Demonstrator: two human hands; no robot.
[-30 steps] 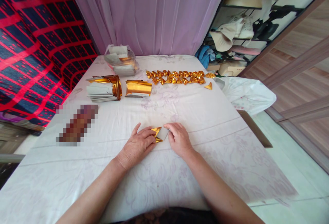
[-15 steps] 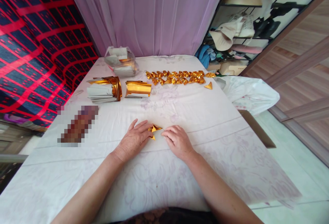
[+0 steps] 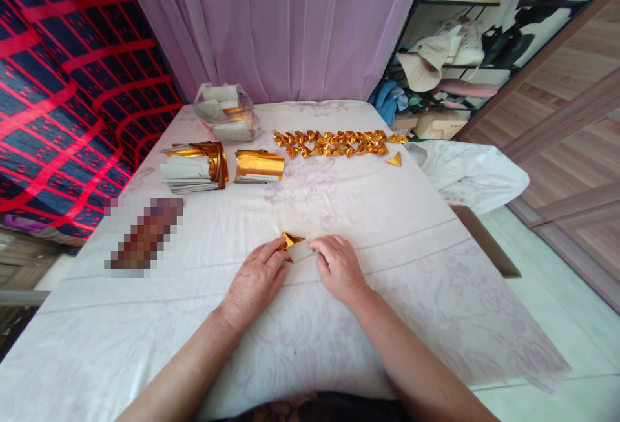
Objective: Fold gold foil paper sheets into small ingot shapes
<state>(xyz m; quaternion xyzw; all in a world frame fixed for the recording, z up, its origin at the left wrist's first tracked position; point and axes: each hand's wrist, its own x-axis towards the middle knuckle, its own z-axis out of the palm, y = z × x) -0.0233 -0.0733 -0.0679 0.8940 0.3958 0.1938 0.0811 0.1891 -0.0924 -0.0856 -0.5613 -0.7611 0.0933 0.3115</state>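
Observation:
A small piece of gold foil paper (image 3: 295, 245), gold on one side and white on the other, lies partly folded on the white cloth between my hands. My left hand (image 3: 256, 276) presses its left edge with the fingertips. My right hand (image 3: 339, 265) pinches its right edge. Both hands rest low on the cloth, close together.
A row of several folded gold pieces (image 3: 334, 143) lies across the far side, with one loose gold triangle (image 3: 394, 160) beside it. Two stacks of gold sheets (image 3: 194, 167) (image 3: 258, 167) and a clear bag (image 3: 227, 112) sit far left. The cloth-covered table (image 3: 416, 267) ends at right.
A second ago the white side showed; half a second ago the paper was folded small and gold, my right hand off it. Now my right hand grips it again, white flap showing.

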